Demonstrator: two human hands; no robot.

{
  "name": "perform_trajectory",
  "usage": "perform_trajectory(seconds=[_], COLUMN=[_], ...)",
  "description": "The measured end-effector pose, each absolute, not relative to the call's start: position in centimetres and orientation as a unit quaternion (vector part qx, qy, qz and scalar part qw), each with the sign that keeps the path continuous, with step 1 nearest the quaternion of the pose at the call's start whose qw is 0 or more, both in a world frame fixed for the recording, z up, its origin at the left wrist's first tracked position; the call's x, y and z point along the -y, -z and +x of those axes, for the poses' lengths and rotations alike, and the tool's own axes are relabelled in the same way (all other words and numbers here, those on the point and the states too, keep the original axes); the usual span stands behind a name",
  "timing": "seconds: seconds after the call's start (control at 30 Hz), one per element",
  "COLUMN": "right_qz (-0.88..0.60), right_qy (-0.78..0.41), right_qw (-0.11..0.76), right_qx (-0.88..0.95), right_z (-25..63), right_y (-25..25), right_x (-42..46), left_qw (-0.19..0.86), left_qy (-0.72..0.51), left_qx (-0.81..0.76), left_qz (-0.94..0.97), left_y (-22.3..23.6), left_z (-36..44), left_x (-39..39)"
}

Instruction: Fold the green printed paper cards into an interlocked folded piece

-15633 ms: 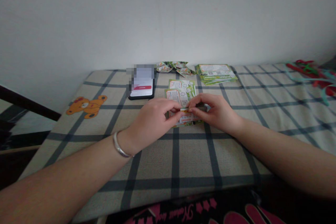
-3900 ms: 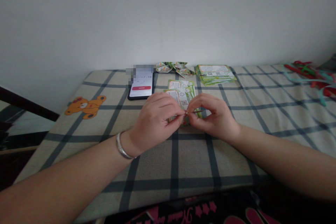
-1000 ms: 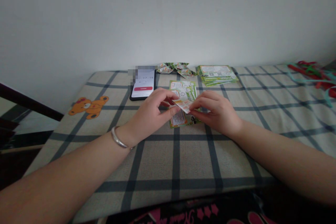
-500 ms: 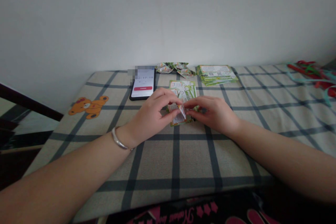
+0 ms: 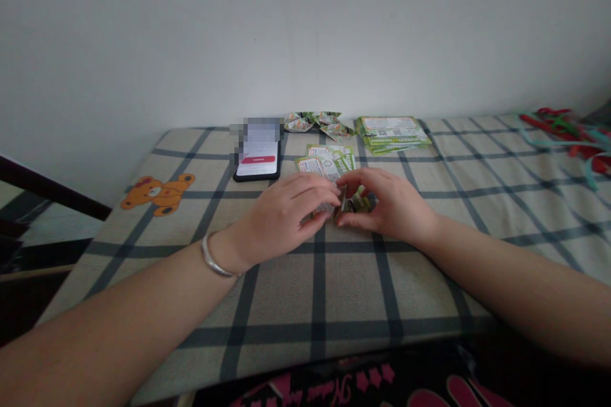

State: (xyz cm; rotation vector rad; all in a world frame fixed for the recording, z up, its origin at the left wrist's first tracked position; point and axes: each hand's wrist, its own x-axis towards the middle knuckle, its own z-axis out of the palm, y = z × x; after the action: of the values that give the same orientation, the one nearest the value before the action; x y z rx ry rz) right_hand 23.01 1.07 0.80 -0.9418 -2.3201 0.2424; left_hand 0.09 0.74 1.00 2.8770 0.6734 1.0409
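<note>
Over the middle of the table, my right hand (image 5: 384,206) is closed with thumb and fingertips around a folded green-and-white printed card (image 5: 342,198), held with a narrow edge up. From the other side my left hand (image 5: 291,206), a silver bangle on its wrist, meets the same card with curled fingers and thumb. The fingers hide much of the folded piece. Just beyond and partly beneath the hands lie flat printed cards (image 5: 321,163) with green edges, overlapping each other.
At the back are a phone (image 5: 258,165), several folded green-and-white card pieces (image 5: 300,122) and a pile of flat cards (image 5: 395,130). A bear-shaped cutout (image 5: 160,194) lies left. Red, green and pale-blue ribbons (image 5: 563,130) sit far right on the checked cloth (image 5: 286,305).
The folded card has turned between my hands, its white printed faces now mostly hidden. My left fingers have come down over it, and more of a flat card shows behind.
</note>
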Motion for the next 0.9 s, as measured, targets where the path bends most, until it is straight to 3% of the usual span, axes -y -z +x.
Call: perform_trajectory(seconds=[0.5,0.9], right_qz=[-0.262,-0.188], right_qy=[0.040,-0.031], right_qw=[0.242,0.194], right_qx=[0.933,0.962], right_z=[25.3,25.1], right_y=[-1.6,-2.2], right_x=[-2.6,-2.5], left_qw=[-0.071,-0.108], left_qy=[-0.295,-0.273], left_qx=[-0.255,-0.274], left_qz=[0.918,0.916], left_y=[-1.0,-0.6], left_z=[-0.3,-0.4], left_x=[-0.8,-1.3])
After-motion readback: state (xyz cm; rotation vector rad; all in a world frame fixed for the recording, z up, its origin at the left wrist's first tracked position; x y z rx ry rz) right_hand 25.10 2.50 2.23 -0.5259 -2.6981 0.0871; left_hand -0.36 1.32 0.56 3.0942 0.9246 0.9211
